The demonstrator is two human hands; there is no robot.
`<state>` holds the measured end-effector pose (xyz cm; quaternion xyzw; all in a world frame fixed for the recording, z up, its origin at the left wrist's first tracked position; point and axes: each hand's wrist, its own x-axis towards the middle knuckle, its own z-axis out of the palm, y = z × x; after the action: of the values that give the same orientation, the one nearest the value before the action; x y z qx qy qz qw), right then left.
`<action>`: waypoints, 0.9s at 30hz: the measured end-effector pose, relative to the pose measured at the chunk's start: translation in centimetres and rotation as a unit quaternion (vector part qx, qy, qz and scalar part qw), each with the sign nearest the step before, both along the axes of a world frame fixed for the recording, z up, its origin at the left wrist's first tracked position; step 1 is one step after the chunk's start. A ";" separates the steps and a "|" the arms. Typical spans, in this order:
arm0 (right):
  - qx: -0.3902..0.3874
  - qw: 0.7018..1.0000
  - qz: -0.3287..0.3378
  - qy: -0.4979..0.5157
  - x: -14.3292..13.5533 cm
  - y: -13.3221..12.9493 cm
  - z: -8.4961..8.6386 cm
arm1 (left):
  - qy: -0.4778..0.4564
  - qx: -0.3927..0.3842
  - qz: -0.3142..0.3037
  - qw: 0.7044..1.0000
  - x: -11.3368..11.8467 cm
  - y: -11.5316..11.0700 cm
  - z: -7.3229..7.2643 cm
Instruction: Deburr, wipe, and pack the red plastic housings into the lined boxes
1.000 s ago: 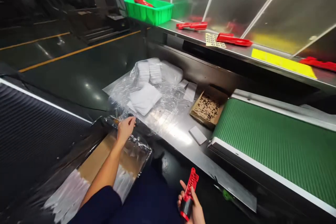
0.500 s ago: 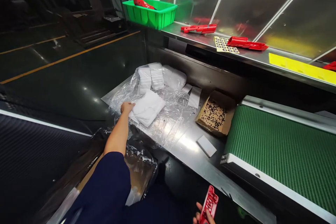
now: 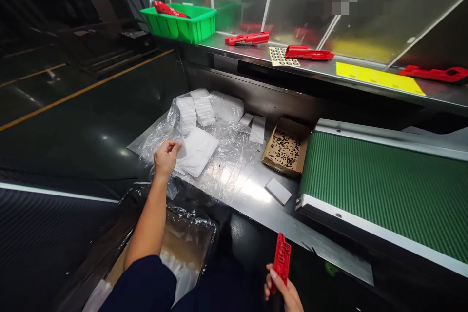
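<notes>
Red plastic part (image 3: 282, 253): one, held at near right, fingers of the right hand (image 3: 287, 292) curled round its lower end. White sheets (image 3: 201, 148): one pile, lay left on the tabletop (image 3: 256, 197), left edge pinched by the left hand (image 3: 166, 157), fingers narrow.

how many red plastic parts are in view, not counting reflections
5 red parts: one in the right hand's grip, one in the green bin, two on the shelf right of it, one by the picture's right edge. More may be hidden in the bin.
</notes>
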<state>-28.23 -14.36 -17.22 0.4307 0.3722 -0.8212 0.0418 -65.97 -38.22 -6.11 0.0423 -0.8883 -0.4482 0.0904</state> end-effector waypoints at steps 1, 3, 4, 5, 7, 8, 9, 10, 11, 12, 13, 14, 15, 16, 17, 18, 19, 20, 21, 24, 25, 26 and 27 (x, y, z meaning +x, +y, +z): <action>0.019 0.999 0.022 0.020 -1.0 0.0 0.9 | -0.007 0.014 -0.046 0.999 1.8 0.7 0.8; 0.048 0.995 0.059 0.058 -3.2 0.1 2.7 | -0.048 0.050 -0.164 0.984 5.7 2.1 2.4; 0.053 0.993 0.067 0.078 -4.3 0.2 3.4 | -0.086 0.078 -0.233 0.965 7.7 2.7 3.1; 0.053 0.992 0.071 0.093 -5.3 0.3 4.1 | -0.131 0.118 -0.300 0.938 9.6 3.4 3.7; 0.039 0.990 0.071 0.119 -7.0 0.6 5.2 | -0.216 0.212 -0.391 0.869 13.0 4.5 4.6; 0.029 0.988 0.066 0.134 -7.6 0.9 5.7 | -0.244 0.257 -0.409 0.841 14.4 5.0 4.8; 0.018 0.987 0.060 0.150 -7.8 1.1 6.1 | -0.259 0.290 -0.410 0.825 15.5 5.4 5.0; 0.007 0.985 0.053 0.166 -7.9 1.3 6.5 | -0.265 0.314 -0.404 0.817 16.5 5.8 5.0; -0.003 0.982 0.048 0.182 -7.7 1.5 6.8 | -0.265 0.329 -0.396 0.816 17.3 6.2 5.0; -0.015 0.979 0.047 0.198 -7.4 1.7 7.1 | -0.260 0.337 -0.388 0.818 17.9 6.5 5.0; -0.024 0.975 0.047 0.214 -6.9 1.9 7.4 | -0.253 0.339 -0.381 0.822 18.4 6.8 5.0; -0.032 0.972 0.047 0.229 -6.4 2.1 7.6 | -0.247 0.341 -0.374 0.826 18.8 7.1 4.9; -0.037 0.969 0.046 0.241 -5.8 2.2 7.8 | -0.241 0.342 -0.368 0.830 19.1 7.4 4.8; -0.042 0.967 0.042 0.247 -5.2 2.4 8.0 | -0.236 0.342 -0.362 0.835 19.4 7.7 4.7; -0.048 0.966 0.035 0.250 -4.6 2.5 8.3 | -0.229 0.337 -0.358 0.840 19.7 7.9 4.6; -0.056 0.966 0.026 0.250 -4.0 2.7 8.5 | -0.222 0.327 -0.356 0.847 20.0 8.0 4.5; -0.067 0.966 0.015 0.249 -3.4 2.8 8.8 | -0.215 0.314 -0.355 0.854 20.3 8.2 4.3; -0.079 0.965 0.005 0.249 -2.9 3.0 9.0 | -0.208 0.299 -0.357 0.860 20.5 8.3 4.1; -0.090 0.964 -0.002 0.252 -2.5 3.1 9.3 | -0.202 0.285 -0.360 0.865 20.8 8.4 4.0; -0.093 0.961 -0.014 0.259 -1.4 3.6 10.1 | -0.191 0.256 -0.370 0.872 21.5 8.6 3.5; -0.089 0.962 -0.017 0.256 -1.1 3.7 10.3 | -0.187 0.247 -0.375 0.874 21.6 8.7 3.4; -0.086 0.964 -0.024 0.251 -0.9 3.9 10.4 | -0.184 0.236 -0.381 0.875 21.8 8.8 3.4; -0.083 0.966 -0.037 0.244 -0.8 4.0 10.4 | -0.182 0.224 -0.388 0.875 21.9 8.9 3.4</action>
<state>-29.04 -10.36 -6.81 0.2259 0.2857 -0.9302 -0.0451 -44.11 -29.32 -2.75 -0.2052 -0.7101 -0.6187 -0.2661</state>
